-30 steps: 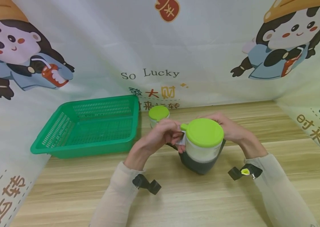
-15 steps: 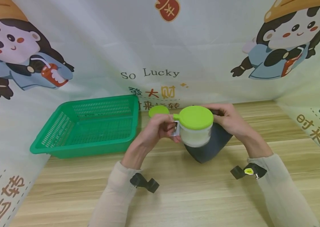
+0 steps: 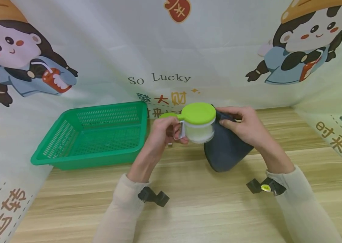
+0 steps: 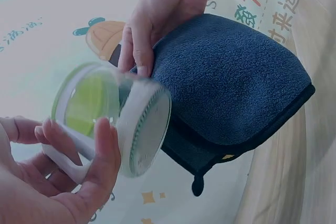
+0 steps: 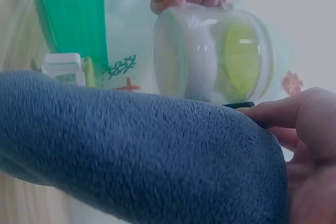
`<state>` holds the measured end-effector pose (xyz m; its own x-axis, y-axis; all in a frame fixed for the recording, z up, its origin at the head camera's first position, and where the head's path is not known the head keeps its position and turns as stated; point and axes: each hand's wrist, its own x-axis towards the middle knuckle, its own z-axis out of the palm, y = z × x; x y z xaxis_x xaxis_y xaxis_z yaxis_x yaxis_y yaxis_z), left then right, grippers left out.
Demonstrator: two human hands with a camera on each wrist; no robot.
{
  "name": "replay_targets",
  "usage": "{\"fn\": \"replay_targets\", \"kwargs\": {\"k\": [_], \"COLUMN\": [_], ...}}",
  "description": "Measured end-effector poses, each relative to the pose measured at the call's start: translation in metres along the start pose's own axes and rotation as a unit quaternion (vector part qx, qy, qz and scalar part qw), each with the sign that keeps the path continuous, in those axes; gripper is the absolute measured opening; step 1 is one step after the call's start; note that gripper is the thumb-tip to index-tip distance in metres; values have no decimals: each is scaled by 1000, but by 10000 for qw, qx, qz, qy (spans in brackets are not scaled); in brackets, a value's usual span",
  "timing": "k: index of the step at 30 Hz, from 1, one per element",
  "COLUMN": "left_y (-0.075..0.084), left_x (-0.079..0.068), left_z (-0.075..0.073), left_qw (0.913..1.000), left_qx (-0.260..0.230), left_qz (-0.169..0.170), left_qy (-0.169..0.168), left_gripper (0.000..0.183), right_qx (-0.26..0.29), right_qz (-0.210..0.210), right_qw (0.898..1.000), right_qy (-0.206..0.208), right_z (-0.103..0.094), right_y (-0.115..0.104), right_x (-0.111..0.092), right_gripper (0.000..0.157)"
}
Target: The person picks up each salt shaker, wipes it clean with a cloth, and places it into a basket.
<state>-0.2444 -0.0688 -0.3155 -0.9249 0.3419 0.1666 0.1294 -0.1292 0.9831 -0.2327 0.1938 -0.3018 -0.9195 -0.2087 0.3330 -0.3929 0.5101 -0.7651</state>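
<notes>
My left hand (image 3: pixel 165 132) grips the handle of a clear seasoning jar (image 3: pixel 200 132) with a bright green lid and white contents. In the left wrist view the jar (image 4: pixel 144 129) is tilted, its round base turned towards the camera. A dark blue-grey cloth (image 3: pixel 227 148) hangs from my right hand (image 3: pixel 247 123), pinched between thumb and fingers near its top edge. Its plush surface and a small loop at one corner show in the left wrist view. The cloth is right beside the jar and overlaps its side in the right wrist view.
A second jar (image 5: pixel 65 69) with a green lid stands behind my left hand, mostly hidden in the head view. To the left is a green perforated plastic basket (image 3: pixel 98 157) on the wooden table (image 3: pixel 207 209). A printed white sheet (image 3: pixel 228 50) forms the backdrop.
Both hands have moved back. The jar has shifted up and left, out of the cloth that lay around its lower part. The cloth now hangs to its right, in my right hand.
</notes>
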Motion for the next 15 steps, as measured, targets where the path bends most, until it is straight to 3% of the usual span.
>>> {"fn": "replay_targets", "kwargs": {"k": [6, 15], "left_y": [4, 10], "left_x": [-2, -4], "left_z": [5, 10], "left_qw": [9991, 9979], "left_qx": [142, 307], "left_qz": [-56, 38], "left_qy": [404, 576], "left_gripper": [30, 31], "right_qx": [-552, -965], "right_qz": [-182, -294], "right_qw": [9979, 9928], "right_qy": [283, 642], "right_z": [5, 11], "right_y": [-10, -24], "right_x": [-4, -11], "right_gripper": [37, 28]}}
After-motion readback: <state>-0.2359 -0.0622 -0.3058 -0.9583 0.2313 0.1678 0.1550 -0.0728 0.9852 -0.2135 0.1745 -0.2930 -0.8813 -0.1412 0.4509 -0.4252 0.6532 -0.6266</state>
